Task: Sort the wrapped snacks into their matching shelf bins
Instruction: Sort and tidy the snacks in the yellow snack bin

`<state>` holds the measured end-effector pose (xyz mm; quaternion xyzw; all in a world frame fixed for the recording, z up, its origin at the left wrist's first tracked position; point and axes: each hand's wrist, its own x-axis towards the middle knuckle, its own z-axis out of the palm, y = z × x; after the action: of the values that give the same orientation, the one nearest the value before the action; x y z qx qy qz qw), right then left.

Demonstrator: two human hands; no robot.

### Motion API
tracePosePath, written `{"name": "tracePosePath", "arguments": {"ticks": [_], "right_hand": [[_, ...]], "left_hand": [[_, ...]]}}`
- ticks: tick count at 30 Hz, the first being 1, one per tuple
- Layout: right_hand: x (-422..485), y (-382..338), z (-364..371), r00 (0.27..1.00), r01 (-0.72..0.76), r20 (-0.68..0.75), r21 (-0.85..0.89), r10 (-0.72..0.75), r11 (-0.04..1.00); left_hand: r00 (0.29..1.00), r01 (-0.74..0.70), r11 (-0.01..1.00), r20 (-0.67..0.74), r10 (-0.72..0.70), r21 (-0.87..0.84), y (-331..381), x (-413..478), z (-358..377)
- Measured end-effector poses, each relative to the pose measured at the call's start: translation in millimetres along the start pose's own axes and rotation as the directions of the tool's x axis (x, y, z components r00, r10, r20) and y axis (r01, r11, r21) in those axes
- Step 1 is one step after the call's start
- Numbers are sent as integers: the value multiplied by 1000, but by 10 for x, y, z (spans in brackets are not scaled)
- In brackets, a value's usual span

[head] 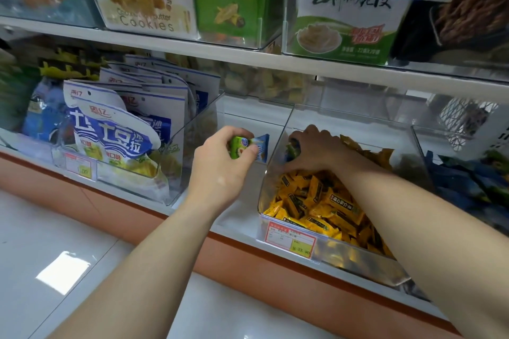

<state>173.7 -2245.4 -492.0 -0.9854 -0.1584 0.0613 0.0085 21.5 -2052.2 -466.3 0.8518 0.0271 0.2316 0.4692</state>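
Mid-sort: my left hand (220, 165) pinches green and blue snacks (242, 146) above the shelf (242, 215) gap. My right hand (316, 148), fingers (303, 164) curled, grips a stray green snack (291, 150) inside the yellow bin (271, 173). Next I'd lift it out.

Store shelf, seen at arm's length: one wide-angle camera worn on the person's head looks forward and down onto the front edge of the white metal shop shelf (237, 212). It is close over the clear plastic bin of yellow wrapped sweets (276, 170), with glossy white floor tiles (55, 242) below the shelf's front edge.
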Motion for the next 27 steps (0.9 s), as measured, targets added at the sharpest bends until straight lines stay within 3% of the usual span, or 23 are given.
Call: {"name": "tracePosePath", "arguments": {"ticks": [7, 17, 23, 27], "right_hand": [[15, -103, 36, 993, 71, -96, -10, -71, 997], [-48, 70, -91, 952, 240, -241, 213, -187, 947], [-343, 161, -339, 929, 271, -366, 565, -57, 780], [-702, 183, -508, 940, 243, -335, 797, 70, 553]], "left_hand": [[1000, 7, 1000, 20, -6, -20, -21, 13, 30], [1000, 15, 999, 21, -14, -51, -11, 7, 35], [999, 34, 988, -20, -37, -150, 49, -7, 36], [998, 56, 965, -19, -63, -255, 191, -65, 83]]}}
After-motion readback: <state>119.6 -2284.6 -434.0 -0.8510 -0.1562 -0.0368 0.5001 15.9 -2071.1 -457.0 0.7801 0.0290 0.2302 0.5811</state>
